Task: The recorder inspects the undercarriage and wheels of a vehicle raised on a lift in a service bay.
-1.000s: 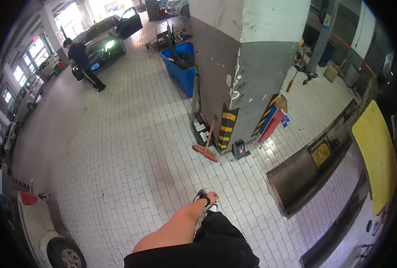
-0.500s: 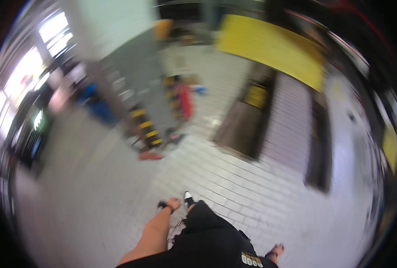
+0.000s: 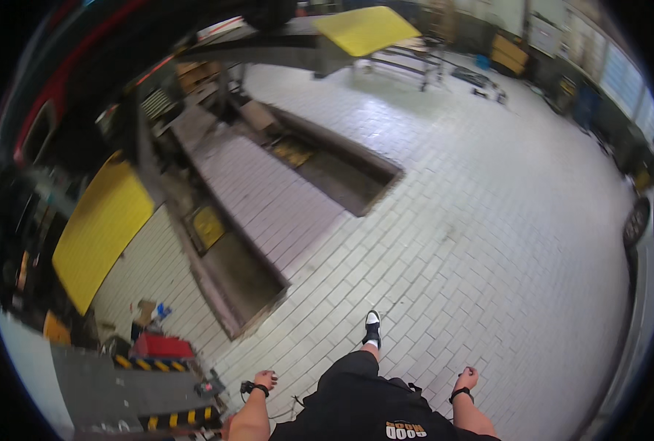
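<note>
hands [image 3: 265, 379] [image 3: 467, 378] empty at sides, above tiled floor [image 3: 488, 220].

Bright, sharp centre; dark, warped rim

Pale grey-white brick-pattern tiles cover the floor [image 3: 488, 242]. Two bright yellow lift plates, one by the floor's left edge [image 3: 99, 231] and one at the top [image 3: 363, 29]. A dull yellow panel [image 3: 208, 224] sits beside the dark grey pit [image 3: 242, 275]. Black-and-yellow hazard stripes band the pillar base [image 3: 172, 419], with a red box [image 3: 161, 345] above. Black shorts [image 3: 363, 404], a black-and-white shoe [image 3: 372, 327], and black wristbands on both hands: left [image 3: 264, 381], right [image 3: 465, 381].
</note>
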`<state>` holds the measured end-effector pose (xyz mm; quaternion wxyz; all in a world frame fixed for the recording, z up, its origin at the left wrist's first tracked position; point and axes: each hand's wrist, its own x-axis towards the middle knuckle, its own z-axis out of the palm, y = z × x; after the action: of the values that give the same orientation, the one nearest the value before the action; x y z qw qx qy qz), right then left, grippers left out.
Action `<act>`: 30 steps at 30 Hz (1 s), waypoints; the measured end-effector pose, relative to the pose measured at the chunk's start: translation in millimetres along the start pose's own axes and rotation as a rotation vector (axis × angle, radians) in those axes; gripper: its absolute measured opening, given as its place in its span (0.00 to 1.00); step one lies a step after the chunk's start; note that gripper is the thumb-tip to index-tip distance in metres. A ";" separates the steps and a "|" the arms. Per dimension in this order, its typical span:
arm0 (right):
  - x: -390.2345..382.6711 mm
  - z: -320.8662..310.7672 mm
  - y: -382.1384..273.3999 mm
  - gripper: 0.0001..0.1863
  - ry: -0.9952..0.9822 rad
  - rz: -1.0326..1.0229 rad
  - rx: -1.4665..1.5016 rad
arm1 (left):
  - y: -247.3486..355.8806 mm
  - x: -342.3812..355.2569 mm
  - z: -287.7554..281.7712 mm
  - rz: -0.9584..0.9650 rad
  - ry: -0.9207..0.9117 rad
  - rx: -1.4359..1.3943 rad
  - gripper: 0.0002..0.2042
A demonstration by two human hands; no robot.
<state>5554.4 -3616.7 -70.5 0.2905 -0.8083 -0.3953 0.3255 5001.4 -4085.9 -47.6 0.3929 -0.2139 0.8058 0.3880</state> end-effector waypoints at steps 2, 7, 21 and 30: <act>7.3 -19.3 42.1 0.11 0.132 0.088 0.016 | 78.4 34.7 26.8 0.124 -0.024 0.062 0.12; 23.6 -69.5 76.2 0.12 0.369 0.305 -0.084 | 268.9 95.8 204.5 0.237 -0.234 0.063 0.11; 122.7 -45.4 38.0 0.19 0.554 0.506 -0.034 | 528.3 -68.3 712.6 0.885 -0.777 0.794 0.15; 324.9 -38.3 6.2 0.15 0.513 0.535 0.096 | 566.9 -42.4 708.3 0.532 -0.317 0.641 0.15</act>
<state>5740.6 -3359.1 -147.7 0.3224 -0.9238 -0.0686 0.1947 4989.5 -3178.0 -30.9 0.4446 0.1957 0.8422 0.2340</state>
